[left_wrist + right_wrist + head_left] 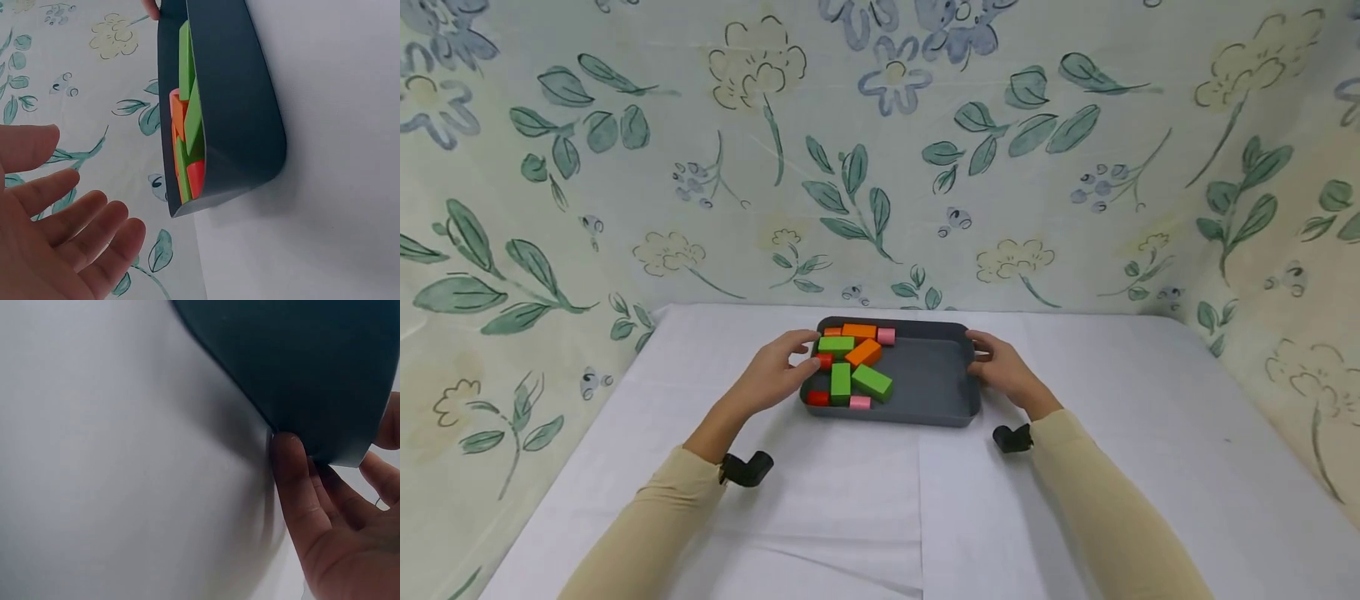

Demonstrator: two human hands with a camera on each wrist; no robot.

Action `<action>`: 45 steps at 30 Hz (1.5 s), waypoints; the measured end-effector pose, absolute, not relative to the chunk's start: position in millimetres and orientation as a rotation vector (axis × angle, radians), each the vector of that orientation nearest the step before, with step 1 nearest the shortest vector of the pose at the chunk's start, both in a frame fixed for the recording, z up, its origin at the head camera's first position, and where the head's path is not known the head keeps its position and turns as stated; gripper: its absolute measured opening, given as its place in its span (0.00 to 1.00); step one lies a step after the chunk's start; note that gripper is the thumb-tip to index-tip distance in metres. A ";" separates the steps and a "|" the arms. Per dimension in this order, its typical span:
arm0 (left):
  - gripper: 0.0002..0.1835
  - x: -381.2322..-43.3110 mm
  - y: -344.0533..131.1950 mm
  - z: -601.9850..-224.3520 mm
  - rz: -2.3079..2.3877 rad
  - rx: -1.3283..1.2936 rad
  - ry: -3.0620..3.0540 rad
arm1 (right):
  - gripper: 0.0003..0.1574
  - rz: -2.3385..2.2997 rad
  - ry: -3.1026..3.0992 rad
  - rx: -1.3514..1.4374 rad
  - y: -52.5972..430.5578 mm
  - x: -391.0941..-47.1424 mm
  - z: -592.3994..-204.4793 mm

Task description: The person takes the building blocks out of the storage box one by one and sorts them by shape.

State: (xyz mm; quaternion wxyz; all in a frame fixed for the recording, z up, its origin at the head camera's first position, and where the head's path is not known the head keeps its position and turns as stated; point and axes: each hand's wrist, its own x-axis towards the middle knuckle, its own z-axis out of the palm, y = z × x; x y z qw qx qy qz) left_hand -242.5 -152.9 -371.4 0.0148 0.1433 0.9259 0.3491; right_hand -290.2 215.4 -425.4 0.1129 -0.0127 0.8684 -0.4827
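A dark grey rectangular tray (928, 367) lies on the white-covered table, colourful blocks gathered in its left half. Among them are green blocks (872, 382), orange blocks (863, 353), red pieces (818, 398) and pink pieces (860, 402). At the tray's left end is my left hand (778, 371), its fingers loosely spread; the left wrist view shows it apart from the tray wall (240, 94). My right hand (1006, 368) grips the tray's right end. In the right wrist view, its fingers (294, 481) touch the outer wall and the thumb lies past the rim.
White cloth (850, 500) covers the table around the tray. Behind it hangs a flower-patterned curtain (880, 167), which also runs along the left and right sides. Black wrist-worn devices (748, 469) sit on both wrists.
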 end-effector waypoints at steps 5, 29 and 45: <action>0.25 -261.8 -146.3 -375.2 0.944 0.455 2.941 | 0.47 -1.423 2.539 -0.020 215.0 -289.0 -424.4; 0.16 -294.0 -116.0 -392.0 0.125 0.727 2.996 | 0.46 -1.416 2.566 -0.015 234.8 -277.5 -425.0; 0.15 -291.1 -116.9 -405.0 -0.004 0.846 3.068 | 0.46 -1.401 2.576 -0.125 239.0 -276.4 -423.1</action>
